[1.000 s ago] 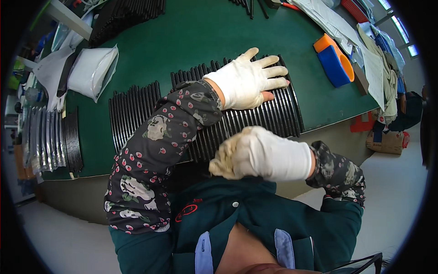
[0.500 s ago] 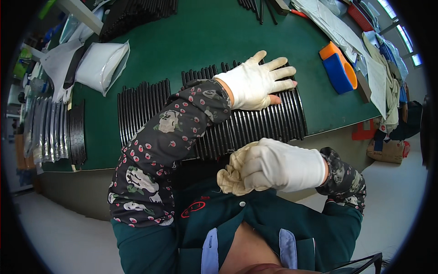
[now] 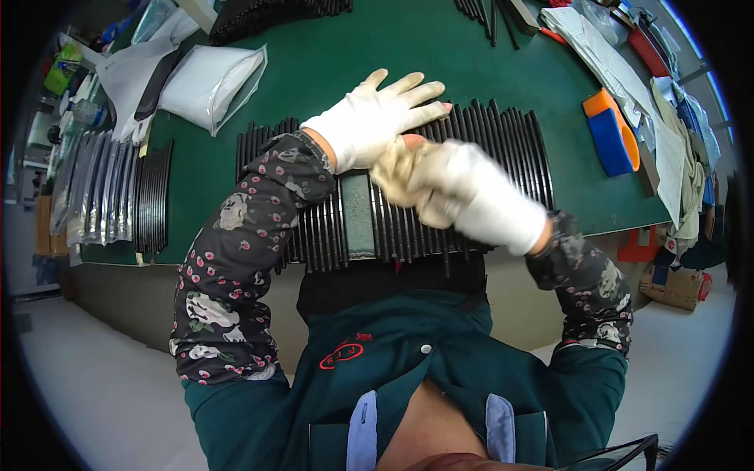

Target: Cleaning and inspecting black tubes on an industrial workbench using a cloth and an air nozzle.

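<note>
Thin black rods (image 3: 503, 149) lie side by side in a wide row along the near part of the table, split by a narrow gap of bare surface. My left hand (image 3: 373, 118), in a white glove with bare fingertips, lies flat across their far ends, fingers spread and open. In my right hand (image 3: 483, 192), also gloved and smeared by motion, a crumpled beige cloth (image 3: 397, 177) is bunched up. It presses on or just over the rods, close beside my left thumb.
On the green table (image 3: 408, 47), a white plastic-wrapped packet (image 3: 208, 86) lies at far left. Bagged rods (image 3: 98, 188) stand at the left edge. An orange and blue tape-like holder (image 3: 613, 133) sits at right near papers (image 3: 605, 55). More black rods (image 3: 275, 16) are heaped at the back.
My right hand has carried the cloth from near my chest forward to the rods. My left hand has shifted left along the row. The whole view has also shifted slightly.
</note>
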{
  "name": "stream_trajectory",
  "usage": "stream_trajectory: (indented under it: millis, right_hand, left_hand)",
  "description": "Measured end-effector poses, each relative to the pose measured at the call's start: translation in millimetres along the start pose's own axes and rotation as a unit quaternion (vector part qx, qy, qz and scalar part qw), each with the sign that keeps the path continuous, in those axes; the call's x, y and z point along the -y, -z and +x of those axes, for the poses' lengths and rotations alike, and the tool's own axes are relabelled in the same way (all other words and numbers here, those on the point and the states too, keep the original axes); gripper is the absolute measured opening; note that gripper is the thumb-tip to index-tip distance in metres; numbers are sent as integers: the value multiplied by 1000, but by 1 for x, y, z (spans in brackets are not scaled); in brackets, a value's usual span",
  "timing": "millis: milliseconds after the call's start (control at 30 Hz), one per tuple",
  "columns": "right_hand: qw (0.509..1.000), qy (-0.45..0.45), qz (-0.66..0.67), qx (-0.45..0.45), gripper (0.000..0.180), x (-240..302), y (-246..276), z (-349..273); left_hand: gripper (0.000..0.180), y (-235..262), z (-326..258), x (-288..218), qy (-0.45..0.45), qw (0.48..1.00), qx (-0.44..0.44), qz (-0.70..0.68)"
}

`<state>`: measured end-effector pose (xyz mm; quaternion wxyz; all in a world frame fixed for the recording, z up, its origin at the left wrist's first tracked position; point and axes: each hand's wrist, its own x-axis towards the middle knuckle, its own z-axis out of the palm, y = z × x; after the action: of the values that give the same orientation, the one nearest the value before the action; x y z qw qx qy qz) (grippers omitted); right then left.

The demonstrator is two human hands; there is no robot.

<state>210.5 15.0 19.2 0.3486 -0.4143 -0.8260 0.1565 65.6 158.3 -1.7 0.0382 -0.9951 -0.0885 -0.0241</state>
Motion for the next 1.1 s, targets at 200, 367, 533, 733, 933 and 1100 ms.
stream_trajectory:
  millis: [200, 367, 533, 733, 933, 1100]
  right_hand:
    - [944, 133, 221, 207, 11, 36, -24, -17]
    - [996, 52, 50, 58, 24, -1, -18, 29]
    - [963, 103, 181, 172, 6, 39, -38, -2]
    - [996, 70, -3, 53, 30, 7, -27, 27]
    - [923, 70, 304, 225, 18, 35, -29, 5]
    - [987, 28, 145, 66, 22, 4, -16, 17]
  left_hand:
    - [57, -7, 3, -2, 6, 999, -23, -30]
    - [58, -6, -7, 7, -25, 998, -44, 27]
    - [60, -10, 1, -3, 16, 998, -40, -44]
    - [56, -5, 3, 2, -11, 1000, -2, 0]
    - [55, -3, 1, -5, 28, 998, -16, -59]
    - [56, -1, 3, -3, 20, 999, -13, -45]
